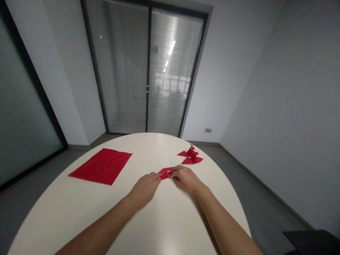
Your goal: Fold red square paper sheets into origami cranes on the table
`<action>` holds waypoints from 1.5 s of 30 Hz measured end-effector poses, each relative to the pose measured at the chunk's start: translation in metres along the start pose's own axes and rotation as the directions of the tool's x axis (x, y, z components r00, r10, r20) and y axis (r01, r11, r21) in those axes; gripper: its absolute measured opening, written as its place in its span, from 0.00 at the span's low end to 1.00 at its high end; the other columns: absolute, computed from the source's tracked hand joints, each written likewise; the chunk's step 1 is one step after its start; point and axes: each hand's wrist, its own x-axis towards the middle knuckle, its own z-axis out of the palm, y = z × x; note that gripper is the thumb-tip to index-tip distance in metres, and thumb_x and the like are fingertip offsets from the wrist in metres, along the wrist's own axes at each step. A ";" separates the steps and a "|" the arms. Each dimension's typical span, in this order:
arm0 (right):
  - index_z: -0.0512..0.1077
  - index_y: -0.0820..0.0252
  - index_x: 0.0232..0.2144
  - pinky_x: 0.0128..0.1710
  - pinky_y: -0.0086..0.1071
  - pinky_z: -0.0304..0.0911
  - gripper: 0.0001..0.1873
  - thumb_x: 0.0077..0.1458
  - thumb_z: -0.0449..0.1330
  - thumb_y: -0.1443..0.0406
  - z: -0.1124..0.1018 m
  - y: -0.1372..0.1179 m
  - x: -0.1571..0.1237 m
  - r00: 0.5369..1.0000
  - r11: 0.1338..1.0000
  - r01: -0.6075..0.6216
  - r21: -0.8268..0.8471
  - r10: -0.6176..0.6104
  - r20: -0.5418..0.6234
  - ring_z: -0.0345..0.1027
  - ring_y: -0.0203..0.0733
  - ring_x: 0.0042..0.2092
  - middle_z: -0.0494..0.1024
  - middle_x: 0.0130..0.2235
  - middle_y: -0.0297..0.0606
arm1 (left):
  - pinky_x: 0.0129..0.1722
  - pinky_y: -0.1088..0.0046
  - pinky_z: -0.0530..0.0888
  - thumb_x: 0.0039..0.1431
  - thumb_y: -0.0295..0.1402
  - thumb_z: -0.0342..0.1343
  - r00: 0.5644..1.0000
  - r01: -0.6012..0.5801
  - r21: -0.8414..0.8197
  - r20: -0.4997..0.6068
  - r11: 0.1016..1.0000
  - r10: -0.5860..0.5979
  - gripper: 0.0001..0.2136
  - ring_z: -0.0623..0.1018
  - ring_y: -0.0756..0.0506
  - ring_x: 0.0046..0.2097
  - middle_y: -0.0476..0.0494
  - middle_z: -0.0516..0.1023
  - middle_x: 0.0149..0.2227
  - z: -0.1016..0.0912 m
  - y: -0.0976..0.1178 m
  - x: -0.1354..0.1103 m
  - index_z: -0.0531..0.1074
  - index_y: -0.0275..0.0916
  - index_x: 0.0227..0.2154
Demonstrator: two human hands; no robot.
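A small piece of folded red paper [165,173] lies on the table between my two hands. My left hand [148,185] holds its left end down, with the fingers close together at the edge. At its right side, my right hand [183,177] has its fingers curled in a pinch on the paper. Both hands partly cover the piece, so its exact folds are hard to make out. Beyond my right hand stand red origami cranes [191,156], close together with pointed wings. To the left is a larger red paper sheet [102,166], spread flat with faint creases.
The round white table [138,226] has its curved far edge just behind the cranes. Glass doors with blinds [148,71] stand past the table. A dark object [313,242], perhaps a chair, is at the lower right.
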 end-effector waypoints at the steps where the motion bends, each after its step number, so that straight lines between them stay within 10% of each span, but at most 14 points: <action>1: 0.82 0.55 0.39 0.49 0.32 0.65 0.19 0.54 0.55 0.76 -0.001 -0.002 0.000 1.000 1.000 -0.010 -0.009 0.010 0.005 0.73 0.43 0.50 0.82 0.47 0.38 | 0.53 0.61 0.72 0.61 0.17 0.43 1.000 0.005 -0.008 -0.001 1.000 -0.005 0.22 0.74 0.40 0.53 0.38 0.76 0.55 0.000 0.001 0.000 0.71 0.37 0.54; 15: 0.79 0.56 0.47 0.48 0.34 0.64 0.17 0.62 0.53 0.69 -0.011 -0.027 0.000 0.993 0.985 -0.046 -0.166 0.064 0.104 0.70 0.46 0.48 0.78 0.47 0.44 | 0.57 0.56 0.66 0.65 0.34 0.47 0.999 0.006 -0.037 -0.051 0.999 -0.008 0.19 0.69 0.37 0.56 0.40 0.72 0.60 0.000 0.008 -0.004 0.68 0.39 0.57; 45: 0.62 0.64 0.64 0.52 0.52 0.60 0.32 0.63 0.48 0.54 0.001 -0.048 -0.001 0.902 0.905 -0.371 -0.207 0.404 0.151 0.60 0.63 0.59 0.67 0.61 0.56 | 0.57 0.57 0.67 0.63 0.34 0.49 0.998 0.030 -0.056 -0.058 0.998 -0.033 0.19 0.69 0.37 0.56 0.40 0.72 0.60 0.004 0.009 0.000 0.69 0.38 0.55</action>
